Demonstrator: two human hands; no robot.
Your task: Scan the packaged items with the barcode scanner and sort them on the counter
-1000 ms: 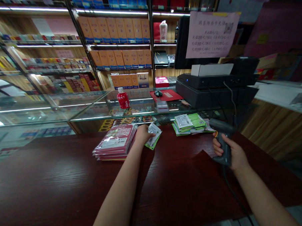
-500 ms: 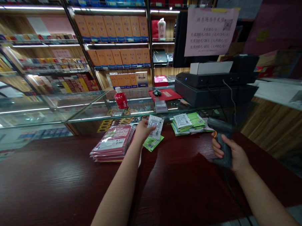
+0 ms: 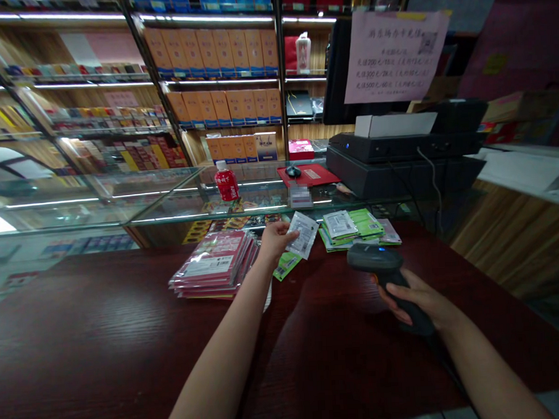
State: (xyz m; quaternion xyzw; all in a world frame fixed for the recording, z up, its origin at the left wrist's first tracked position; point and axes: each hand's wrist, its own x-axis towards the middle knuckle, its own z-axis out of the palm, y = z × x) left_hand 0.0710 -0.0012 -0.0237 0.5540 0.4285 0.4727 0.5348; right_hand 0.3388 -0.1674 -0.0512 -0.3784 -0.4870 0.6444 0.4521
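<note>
Pinched in my left hand point(image 3: 279, 239) is a silvery-white sachet point(image 3: 303, 235), tilted with its printed side up. Below it a green sachet point(image 3: 286, 266) lies on the dark wooden counter point(image 3: 129, 364), partly covered. My right hand point(image 3: 422, 299) is wrapped round the handle of a black barcode scanner point(image 3: 377, 259), whose head points left and shows a small blue light. Between and beyond my hands lies a loose pile of green and white sachets point(image 3: 354, 228). Left of my left hand sits a stack of pink plastic-wrapped packets point(image 3: 212, 265).
A glass display case point(image 3: 168, 202) borders the counter's far side, with a red-labelled bottle point(image 3: 226, 182) and a mouse point(image 3: 292, 171) on a red mat. At the right stand a cash drawer point(image 3: 398, 170) and a monitor point(image 3: 336, 77) bearing a paper sign. The scanner's cord runs down at right.
The silvery sachet in my left hand has moved right and off the green one. My right hand has swung the scanner left, its head now turned toward the sachet.
</note>
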